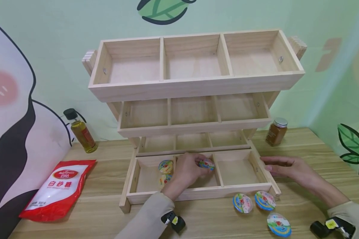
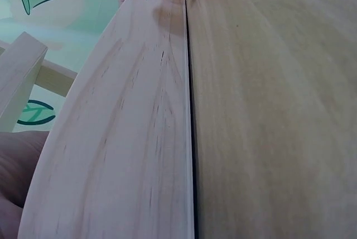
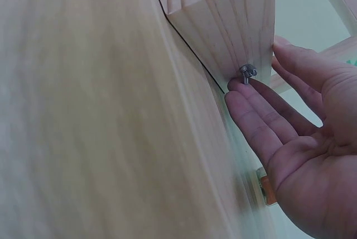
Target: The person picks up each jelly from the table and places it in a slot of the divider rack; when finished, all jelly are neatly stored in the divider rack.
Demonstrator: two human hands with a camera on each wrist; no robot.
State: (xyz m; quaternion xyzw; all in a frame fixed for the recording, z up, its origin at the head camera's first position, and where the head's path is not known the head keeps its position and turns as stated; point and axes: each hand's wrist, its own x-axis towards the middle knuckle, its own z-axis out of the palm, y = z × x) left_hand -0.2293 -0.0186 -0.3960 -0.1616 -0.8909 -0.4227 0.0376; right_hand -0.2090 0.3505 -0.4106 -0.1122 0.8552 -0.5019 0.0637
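Facing a pale green wall [image 1: 314, 20] behind a rack [image 1: 197, 89], and looking down on a table [image 1: 92, 205] beneath that rack. Seeing the rack rising in stepped trays, then looking into the bottom tray [image 1: 239, 190], lying low at the rack's front and being split into three compartments. Noting a red and white bag [image 1: 62, 187] lying to the rack's left, and a bottle [image 1: 83, 135] standing behind the bag on that side. Holding the right hand [image 1: 293, 167] at the rack's right side, stretching its fingers nearly straight and visibly gripping nothing; not managing to tell touch from near-touch there. Holding the left hand [image 1: 186, 171] at the rack's bottom tray, bending its thumb and fingers close together. Finding a jar [image 1: 276, 132] standing to the rack's right. Pinching one cup [image 1: 207, 164] in those left fingers, at the middle compartment. Counting two more cups [image 1: 166, 166] lying in the left compartment, and three others [image 1: 265, 200] lying just before the rack's right end. Spotting a metal fastener [image 3: 247, 73] on the rack's wood, beside the right fingertips.
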